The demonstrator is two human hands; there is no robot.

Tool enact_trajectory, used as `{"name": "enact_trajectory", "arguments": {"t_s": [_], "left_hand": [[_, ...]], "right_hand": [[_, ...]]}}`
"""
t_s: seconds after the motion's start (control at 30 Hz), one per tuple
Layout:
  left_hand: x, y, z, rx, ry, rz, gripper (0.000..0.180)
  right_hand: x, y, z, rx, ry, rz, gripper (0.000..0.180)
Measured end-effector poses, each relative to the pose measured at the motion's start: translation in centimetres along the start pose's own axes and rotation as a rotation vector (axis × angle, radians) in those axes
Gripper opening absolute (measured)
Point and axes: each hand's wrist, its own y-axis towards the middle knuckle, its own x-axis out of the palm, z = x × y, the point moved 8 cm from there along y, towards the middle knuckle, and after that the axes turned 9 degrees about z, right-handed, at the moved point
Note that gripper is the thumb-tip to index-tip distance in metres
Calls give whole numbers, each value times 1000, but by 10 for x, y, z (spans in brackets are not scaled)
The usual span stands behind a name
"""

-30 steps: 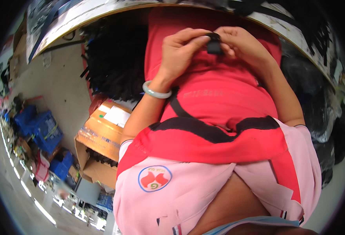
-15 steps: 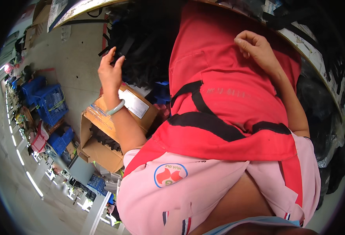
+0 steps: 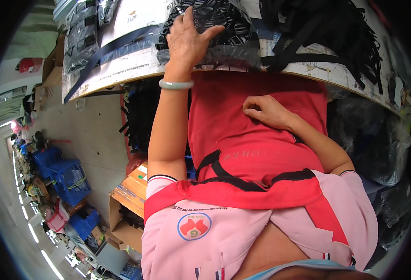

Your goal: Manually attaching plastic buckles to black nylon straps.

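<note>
My left hand (image 3: 186, 41) reaches over the table with fingers and thumb spread. It lies on the near left part of a clear plastic bag of black plastic buckles (image 3: 236, 30), with nothing gripped. A pale bangle (image 3: 176, 84) circles that wrist. Above the red apron (image 3: 243, 102) on my lap, my right hand (image 3: 267, 111) is loosely closed, thumb against curled fingers, and nothing shows in it. A pile of black webbing straps (image 3: 313, 30) lies on the table right of the bag.
The table's curved edge (image 3: 121, 88) runs in front of me. Packs of black parts (image 3: 81, 37) and a dark strap (image 3: 107, 49) lie at its left. On the floor at left are an open cardboard box (image 3: 126, 219) and blue crates (image 3: 70, 179). Plastic-wrapped bundles (image 3: 369, 135) stand at right.
My left hand has moved from beside the table forward onto the bag of buckles. The view has shifted, showing more of the tabletop. My right hand stays loosely closed over the apron.
</note>
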Motion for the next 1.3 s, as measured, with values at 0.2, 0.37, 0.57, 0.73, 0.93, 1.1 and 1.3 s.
{"name": "enact_trajectory", "arguments": {"t_s": [0.2,0.37,0.57,0.73,0.93,1.1,1.3], "left_hand": [[45,4,12,133,-24,-58,39],[43,28,-12,51,-201,-25,25],[29,31,-36,-471,-666,-38,25],[14,-12,-7,-794,-1134,-224,22],[32,-123,65,-777,-1194,-732,12],[49,-197,86,-1376,-1847,-846,26],[61,-226,65,-1251,-1476,-945,25]], "right_hand": [[-16,7,9,-16,1,33,17],[-11,11,8,-79,-52,20,17],[-10,8,10,-39,-31,14,17],[-32,6,-11,-56,197,168,18],[-82,9,-42,40,508,332,26],[-65,-3,-22,119,481,247,20],[-49,-23,-4,101,473,239,16]]}}
